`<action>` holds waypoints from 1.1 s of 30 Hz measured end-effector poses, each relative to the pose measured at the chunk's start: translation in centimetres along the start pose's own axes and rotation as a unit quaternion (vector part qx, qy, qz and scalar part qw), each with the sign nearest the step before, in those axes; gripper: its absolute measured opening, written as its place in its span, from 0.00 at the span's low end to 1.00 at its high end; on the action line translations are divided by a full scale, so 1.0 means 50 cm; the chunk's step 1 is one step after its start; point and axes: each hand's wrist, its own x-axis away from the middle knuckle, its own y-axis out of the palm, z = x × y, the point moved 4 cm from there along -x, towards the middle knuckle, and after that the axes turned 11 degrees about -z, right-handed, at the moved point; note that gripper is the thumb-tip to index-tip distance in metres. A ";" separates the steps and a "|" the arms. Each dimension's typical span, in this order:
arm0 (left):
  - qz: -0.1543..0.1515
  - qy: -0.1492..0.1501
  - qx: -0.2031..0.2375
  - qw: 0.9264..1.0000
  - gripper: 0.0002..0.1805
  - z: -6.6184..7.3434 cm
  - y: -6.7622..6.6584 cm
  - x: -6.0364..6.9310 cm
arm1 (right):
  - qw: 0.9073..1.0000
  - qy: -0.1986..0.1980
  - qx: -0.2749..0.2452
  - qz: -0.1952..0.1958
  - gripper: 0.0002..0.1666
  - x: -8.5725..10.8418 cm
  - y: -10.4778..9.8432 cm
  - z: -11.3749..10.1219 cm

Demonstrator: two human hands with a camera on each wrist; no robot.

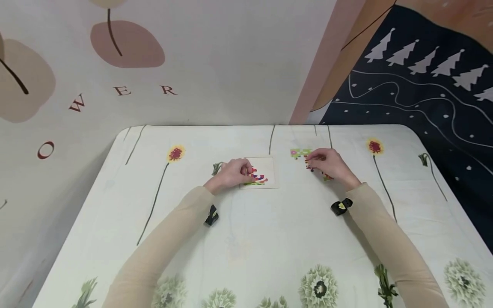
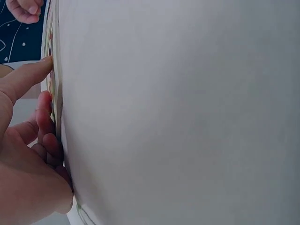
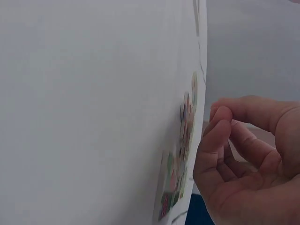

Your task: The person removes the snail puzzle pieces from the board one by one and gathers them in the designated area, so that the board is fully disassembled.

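Observation:
A square puzzle board [image 1: 271,171] with a thin brown outline lies on the table, its lower left part filled with joined colourful puzzle pieces [image 1: 259,179]. My left hand [image 1: 233,172] rests at the board's left side, thumb and index finger apart and touching it near the pieces. To the right, my right hand [image 1: 326,163] hovers over a group of loose puzzle pieces [image 1: 300,152], partly hiding them. Seen from the right wrist, the curled fingers [image 3: 220,115] meet the thumb at the tips, with nothing visible between them. The loose pieces [image 3: 183,136] lie just beyond.
A white flower-print cloth [image 1: 269,239] covers the table. Behind its far edge [image 1: 231,125] rises a pale printed backdrop [image 1: 231,64], with a dark tree-patterned cloth [image 1: 416,94] at the right. Each wrist carries a small black camera [image 1: 341,207].

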 end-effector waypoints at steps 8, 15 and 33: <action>-0.009 0.015 -0.005 1.000 0.12 0.004 -0.004 0.005 | 0.998 -0.061 -0.003 -0.001 0.10 -0.017 0.042 -0.034; -0.023 0.043 0.021 0.999 0.10 0.002 -0.007 0.013 | 0.996 -0.084 -0.026 -0.020 0.10 -0.028 0.074 -0.061; -0.068 0.051 0.082 0.993 0.09 -0.006 -0.015 0.015 | 0.993 -0.102 -0.030 -0.056 0.10 -0.034 0.110 -0.118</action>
